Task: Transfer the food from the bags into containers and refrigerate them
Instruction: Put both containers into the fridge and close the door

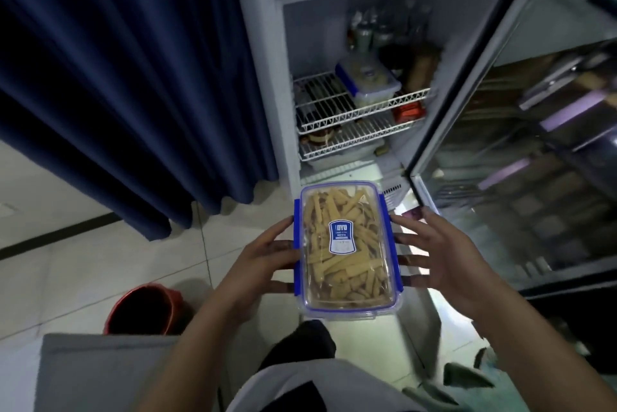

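only readable bit is "OYU" on the blue-and-white sticker (341,236) atop the clear blue-clipped plastic container (347,306); smaller print's too blurry

Upper wire shelf (337,101) carries 1 blue-lidded container (367,79).
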{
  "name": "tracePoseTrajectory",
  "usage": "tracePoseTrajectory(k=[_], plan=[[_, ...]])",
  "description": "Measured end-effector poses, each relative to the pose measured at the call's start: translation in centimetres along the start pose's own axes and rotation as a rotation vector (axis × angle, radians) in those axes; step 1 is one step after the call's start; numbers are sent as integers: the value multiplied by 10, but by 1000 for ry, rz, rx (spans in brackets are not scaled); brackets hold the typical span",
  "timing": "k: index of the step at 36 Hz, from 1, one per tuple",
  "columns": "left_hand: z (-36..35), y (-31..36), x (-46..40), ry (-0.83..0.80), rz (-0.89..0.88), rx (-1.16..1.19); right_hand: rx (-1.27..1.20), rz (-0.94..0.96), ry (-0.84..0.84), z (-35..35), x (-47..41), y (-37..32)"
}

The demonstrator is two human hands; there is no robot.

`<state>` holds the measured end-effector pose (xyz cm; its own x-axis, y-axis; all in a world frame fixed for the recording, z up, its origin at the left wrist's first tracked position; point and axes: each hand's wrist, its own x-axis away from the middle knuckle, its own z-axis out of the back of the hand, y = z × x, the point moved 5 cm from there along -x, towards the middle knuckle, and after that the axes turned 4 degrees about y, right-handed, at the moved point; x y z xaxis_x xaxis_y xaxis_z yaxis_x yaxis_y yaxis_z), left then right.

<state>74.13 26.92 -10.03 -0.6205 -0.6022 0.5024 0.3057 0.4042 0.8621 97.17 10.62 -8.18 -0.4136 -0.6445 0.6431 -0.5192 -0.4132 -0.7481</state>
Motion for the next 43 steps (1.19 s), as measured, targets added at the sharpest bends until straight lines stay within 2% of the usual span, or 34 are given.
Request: tracePoseTrajectory(k=[8, 14, 21, 28, 34, 40, 43], plan=[[-5, 57, -99, -26, 30, 4, 3, -25, 48, 6, -73, -66], [-15, 79, -156, 31, 60, 1, -27, -71, 26, 17, -127, -98], [-34, 96, -207, 176, 39, 17, 99, -50, -86, 28, -201, -142], [-57, 108, -253, 347, 33, 11, 304, 73, -205, 22, -268, -165], [-59, 120, -287, 450, -23, 21, 444, 183, -217, 14, -318, -185], [-57, 130, -313, 574, -76, 43, 436, 128, -235, -4, -351, -204], [-55, 129, -320, 632, -53, -63, 414, 113, -204, -7, -361, -208]])
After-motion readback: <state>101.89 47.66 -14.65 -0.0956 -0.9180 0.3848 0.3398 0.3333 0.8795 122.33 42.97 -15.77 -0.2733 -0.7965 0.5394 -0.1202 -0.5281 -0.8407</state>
